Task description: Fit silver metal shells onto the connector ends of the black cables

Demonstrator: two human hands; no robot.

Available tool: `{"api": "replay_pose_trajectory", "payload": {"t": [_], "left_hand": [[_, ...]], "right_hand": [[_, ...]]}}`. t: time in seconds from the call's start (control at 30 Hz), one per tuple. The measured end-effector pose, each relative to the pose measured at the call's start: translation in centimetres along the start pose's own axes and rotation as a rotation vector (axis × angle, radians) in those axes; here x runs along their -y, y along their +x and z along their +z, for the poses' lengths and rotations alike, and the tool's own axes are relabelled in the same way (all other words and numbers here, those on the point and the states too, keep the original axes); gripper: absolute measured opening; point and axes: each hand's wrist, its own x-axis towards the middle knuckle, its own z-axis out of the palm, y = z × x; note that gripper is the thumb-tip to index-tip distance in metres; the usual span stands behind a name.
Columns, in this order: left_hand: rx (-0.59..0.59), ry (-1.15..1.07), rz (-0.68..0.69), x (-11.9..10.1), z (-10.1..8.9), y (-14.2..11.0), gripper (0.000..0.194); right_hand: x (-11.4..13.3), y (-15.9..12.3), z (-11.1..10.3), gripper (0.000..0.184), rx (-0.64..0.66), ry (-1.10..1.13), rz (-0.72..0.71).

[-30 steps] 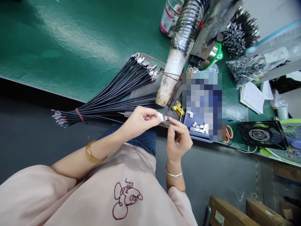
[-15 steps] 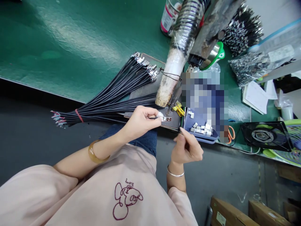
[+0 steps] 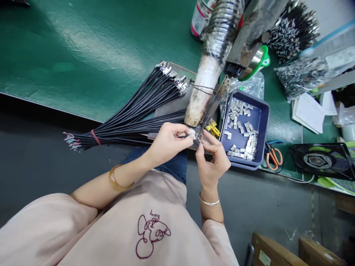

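My left hand (image 3: 174, 139) is closed in a pinch on the end of a black USB cable (image 3: 182, 136). A white cover wraps one of its fingertips. My right hand (image 3: 212, 157) meets it from the right, thumb and forefinger closed around the small metal USB plug (image 3: 199, 140) at the cable's end; the fingers partly hide it. Behind my left hand lies a bundle of black cables (image 3: 133, 127), tied by a red band (image 3: 95, 137). Right of my hands, a blue tray (image 3: 265, 122) holds many small metal connector shells (image 3: 250, 146).
Just above my hands hang a wrapped duct (image 3: 206, 79) and a soldering iron (image 3: 217, 99). Yellow clips (image 3: 213, 128) lie by the tray. Orange-handled scissors (image 3: 274, 159) and a black fan (image 3: 321, 160) stand farther right. A can (image 3: 199, 20) is at the back.
My right hand has moved left and up from near the tray's front corner to the plug at my left fingertips. The left hand keeps its pinch on the cable.
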Motion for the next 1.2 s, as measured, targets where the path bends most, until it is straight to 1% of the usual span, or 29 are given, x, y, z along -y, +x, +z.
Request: {"api": "replay_pose_trajectory", "payload": {"t": [0.1, 0.2, 0.3, 0.43, 0.6, 0.67, 0.77, 0.9, 1.03, 1.2], "left_hand": [[-0.009, -0.004, 0.007, -0.3, -0.1, 0.0, 0.011], [0.034, 0.036, -0.005, -0.4, -0.3, -0.2, 0.011], [0.068, 0.106, -0.013, -0.3, -0.5, -0.3, 0.011], [0.059, 0.134, -0.007, -0.2, -0.4, -0.4, 0.012], [0.036, 0.177, 0.03, -0.4, -0.4, -0.4, 0.014], [0.042, 0.2, 0.034, -0.5, -0.5, -0.4, 0.012], [0.083, 0.235, 0.022, -0.6, -0.6, -0.4, 0.01], [0.12, 0.233, -0.001, -0.6, -0.6, -0.5, 0.011], [0.11, 0.204, -0.013, -0.4, -0.4, -0.5, 0.011], [0.062, 0.169, 0.005, -0.3, -0.3, -0.5, 0.011]], "right_hand": [[0.3, 0.2, -0.2, 0.015, 0.008, -0.013, -0.022], [0.5, 0.2, -0.4, 0.014, 0.016, -0.023, -0.033], [0.5, 0.1, -0.5, 0.011, 0.007, -0.058, -0.012], [0.5, 0.5, -0.4, 0.011, 0.0, -0.119, -0.039], [0.9, 0.9, -0.3, 0.019, -0.023, -0.121, -0.08], [1.0, 0.7, -0.4, 0.019, -0.021, -0.122, -0.089], [1.0, 0.2, -0.6, 0.017, -0.007, -0.155, -0.085], [0.9, -0.4, -0.9, 0.014, 0.005, -0.198, -0.073], [0.7, -0.3, -0.9, 0.016, -0.005, -0.19, -0.075], [0.6, 0.3, -0.5, 0.013, 0.001, -0.185, -0.091]]}}
